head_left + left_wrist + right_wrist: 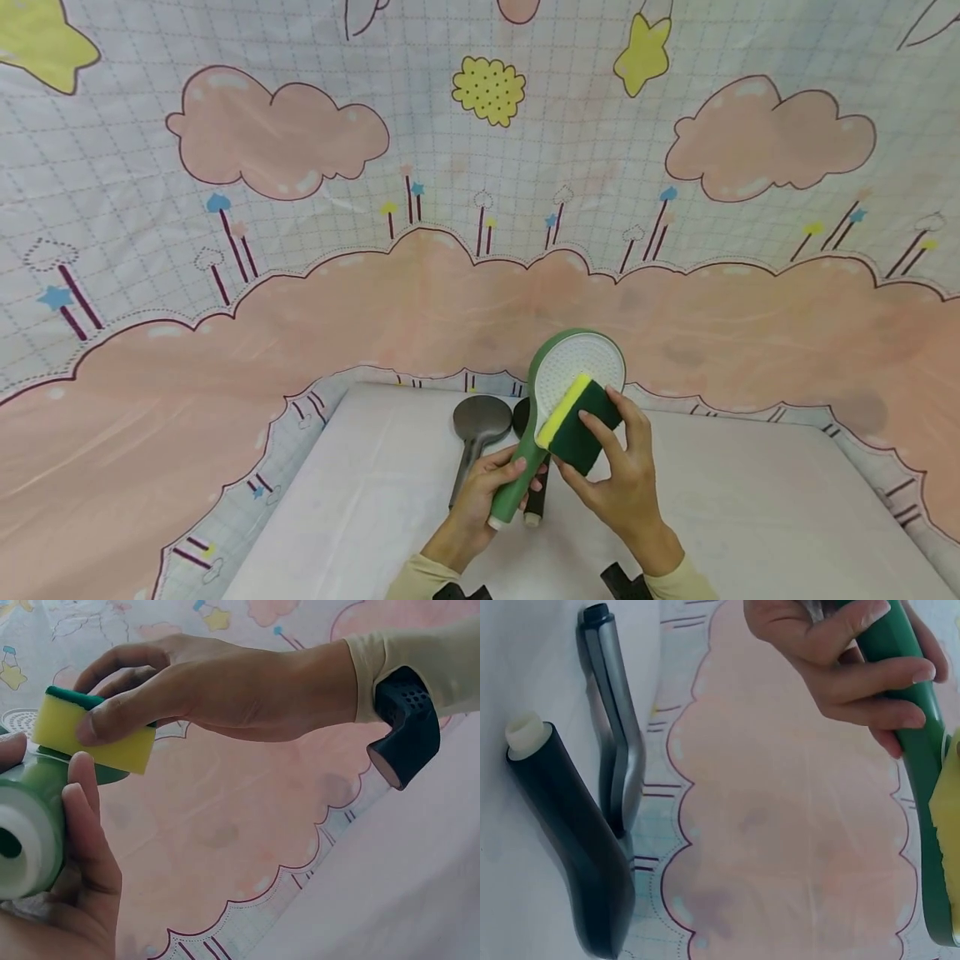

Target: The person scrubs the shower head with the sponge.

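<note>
A green shower head (537, 375) with a pale, dotted spray face is held up in front of the body. My left hand (487, 492) grips its handle, fingers wrapped round, in the head view; the right wrist view shows the same left hand (855, 667) from the side. Between the thumb and fingers of my right hand (626, 475) is a yellow and dark green sponge (581, 425), lying against the lower part of the spray face. In the left wrist view the sponge (94, 735) has its yellow side toward the shower head's neck.
On the white table (360, 483) behind the hands lie a grey shower head (480, 421) and a black shower head (534, 504), the latter partly hidden by the green one. A patterned cloth (420, 317) with clouds and stars hangs beyond the table.
</note>
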`<state>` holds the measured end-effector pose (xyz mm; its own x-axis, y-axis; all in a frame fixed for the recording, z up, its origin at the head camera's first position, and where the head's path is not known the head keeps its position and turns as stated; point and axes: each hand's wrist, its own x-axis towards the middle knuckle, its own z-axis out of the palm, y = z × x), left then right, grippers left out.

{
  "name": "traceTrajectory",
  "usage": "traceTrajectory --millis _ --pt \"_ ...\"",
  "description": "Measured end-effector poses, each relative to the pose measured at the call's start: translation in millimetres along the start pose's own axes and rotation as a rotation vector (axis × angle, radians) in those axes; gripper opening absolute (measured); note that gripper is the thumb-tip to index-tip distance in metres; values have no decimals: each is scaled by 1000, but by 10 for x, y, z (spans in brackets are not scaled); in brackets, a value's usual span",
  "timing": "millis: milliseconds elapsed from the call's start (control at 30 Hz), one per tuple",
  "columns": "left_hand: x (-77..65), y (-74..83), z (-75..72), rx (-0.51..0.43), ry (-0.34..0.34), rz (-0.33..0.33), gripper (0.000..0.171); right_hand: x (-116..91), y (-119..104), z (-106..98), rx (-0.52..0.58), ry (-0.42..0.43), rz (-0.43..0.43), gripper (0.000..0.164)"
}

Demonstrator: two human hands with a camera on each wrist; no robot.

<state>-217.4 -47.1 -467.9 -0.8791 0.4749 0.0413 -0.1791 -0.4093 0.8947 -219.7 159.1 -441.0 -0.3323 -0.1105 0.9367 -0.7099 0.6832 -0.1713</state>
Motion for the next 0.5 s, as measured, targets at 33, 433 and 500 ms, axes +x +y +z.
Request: traceTrajectory --millis 33,433,500 --pt "-2 1 0 4 5 -2 50 0 4 -5 -5 -1 0 60" --pt "4 8 2 -1 114 2 53 6 58 -22 -45 -13 57 62" --pt "5 12 5 3 113 8 53 16 67 -22 -55 6 59 61"
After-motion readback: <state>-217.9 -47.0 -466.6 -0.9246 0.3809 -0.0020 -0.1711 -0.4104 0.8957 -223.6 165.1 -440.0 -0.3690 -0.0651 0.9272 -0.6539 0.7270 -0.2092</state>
